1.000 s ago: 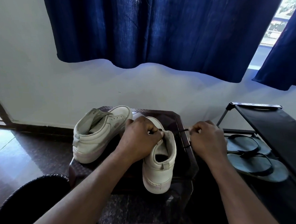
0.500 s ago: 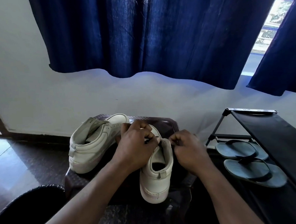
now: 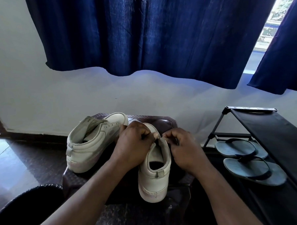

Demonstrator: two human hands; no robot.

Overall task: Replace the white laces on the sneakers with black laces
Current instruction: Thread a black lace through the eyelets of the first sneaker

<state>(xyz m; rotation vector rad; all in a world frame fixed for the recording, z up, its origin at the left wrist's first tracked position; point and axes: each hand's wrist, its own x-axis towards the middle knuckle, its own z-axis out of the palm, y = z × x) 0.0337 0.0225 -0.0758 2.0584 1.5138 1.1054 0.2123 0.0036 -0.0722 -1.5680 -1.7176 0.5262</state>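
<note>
**Threading black lace on near sneaker, both hands at the eyelets**

Clamping the left hand (image 3: 134,145) over the front of the near sneaker (image 3: 156,177), fingers curled down across the tongue area, thumb pressing on the left eyelet flap. Pinching with the right hand (image 3: 184,150) at the right eyelet flap, fingers curled tight, fingertips nearly meeting the left thumb. Catching the black lace (image 3: 176,141) only as a thin dark strand among the right fingers; not telling from this view which eyelet is being worked.

Noting the near sneaker standing upright toward the near right corner of the stool top (image 3: 167,123), heel at the near edge, toe pointing at the far edge and peeking past the left knuckles. Noting the second sneaker (image 3: 92,141) sitting along the left edge of the stool top, tilted, opening facing up, toe reaching toward the far edge just beside the left hand.

Seeing a black shoe rack (image 3: 265,123) right of the stool, with grey flip-flops (image 3: 240,148) lying side by side low on it. Seeing a navy curtain (image 3: 148,35) hanging over the pale wall behind, and a dark round shape (image 3: 28,204) on the floor at the near left
</note>
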